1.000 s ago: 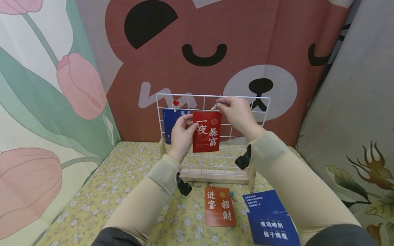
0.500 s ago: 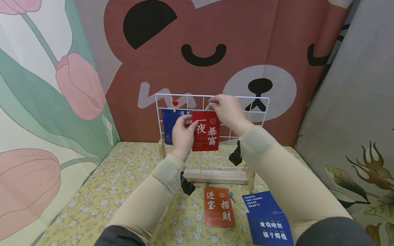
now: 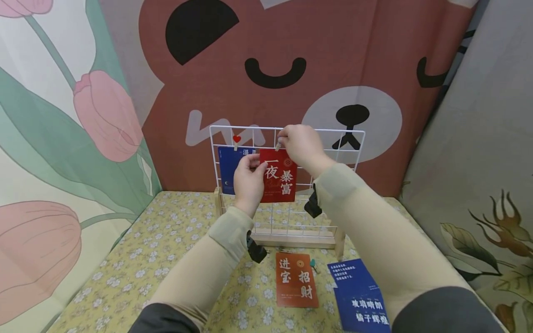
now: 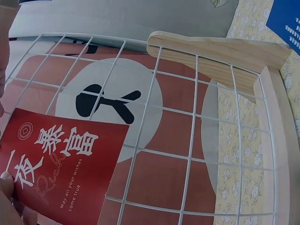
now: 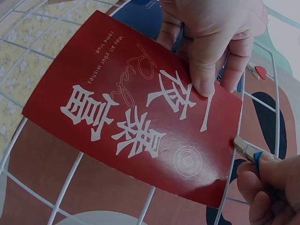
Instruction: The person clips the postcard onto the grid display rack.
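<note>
My left hand (image 3: pixel 248 187) pinches the left edge of a red card (image 3: pixel 280 178) with white characters, its thumb on the front. The card stands upright against a white wire grid rack (image 3: pixel 329 230). At the card's top edge my right hand (image 3: pixel 306 147) pinches a small wooden clothespin (image 5: pixel 244 149) with a blue piece on it. In the right wrist view the clothespin's tip meets the card's edge at a grid wire; whether it bites both cannot be told. A blue card (image 3: pixel 227 171) hangs at the left, under a clothespin with a red heart (image 3: pixel 236 139), partly behind my left hand.
An orange card (image 3: pixel 296 282) lies on the flowered tablecloth (image 3: pixel 166 245) before the rack, with a teal-topped clip (image 3: pixel 313 263) beside it. Two blue cards (image 3: pixel 362 300) overlap at the right, partly under my right forearm. The rack has a wooden base (image 3: pixel 295 238).
My right hand has moved left with the clothespin, from right of the card's top corner to the middle of its top edge. The left hand and red card have barely shifted.
</note>
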A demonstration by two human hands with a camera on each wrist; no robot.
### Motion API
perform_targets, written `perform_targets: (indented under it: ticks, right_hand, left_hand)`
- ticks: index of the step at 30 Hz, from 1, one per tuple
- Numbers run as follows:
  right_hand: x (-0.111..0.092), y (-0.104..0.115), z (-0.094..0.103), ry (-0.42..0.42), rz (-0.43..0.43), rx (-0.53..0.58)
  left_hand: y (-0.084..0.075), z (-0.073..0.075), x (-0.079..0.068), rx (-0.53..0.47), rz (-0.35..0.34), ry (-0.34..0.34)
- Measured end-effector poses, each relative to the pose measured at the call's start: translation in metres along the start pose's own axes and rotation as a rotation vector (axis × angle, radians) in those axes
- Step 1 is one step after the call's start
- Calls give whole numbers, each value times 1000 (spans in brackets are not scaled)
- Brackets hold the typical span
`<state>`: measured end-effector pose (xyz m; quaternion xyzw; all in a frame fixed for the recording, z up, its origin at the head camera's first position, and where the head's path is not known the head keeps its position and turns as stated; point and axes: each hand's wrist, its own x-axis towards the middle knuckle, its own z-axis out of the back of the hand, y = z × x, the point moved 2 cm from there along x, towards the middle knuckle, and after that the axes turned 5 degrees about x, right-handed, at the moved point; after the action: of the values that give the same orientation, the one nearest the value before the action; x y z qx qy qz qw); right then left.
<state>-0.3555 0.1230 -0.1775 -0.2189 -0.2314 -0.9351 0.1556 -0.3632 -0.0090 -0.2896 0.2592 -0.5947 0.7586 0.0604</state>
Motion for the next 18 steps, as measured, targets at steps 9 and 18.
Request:
perform_targets:
  ticks: [9,18]
  right_hand:
    - [1,0,-2,55,-26,8]
    - [-9,-8,-10,15,-4,113]
  left_hand:
    - [-3,-2,-1,-9,-7,-10]
    - [-3,-4,-3,-9,-23,-49]
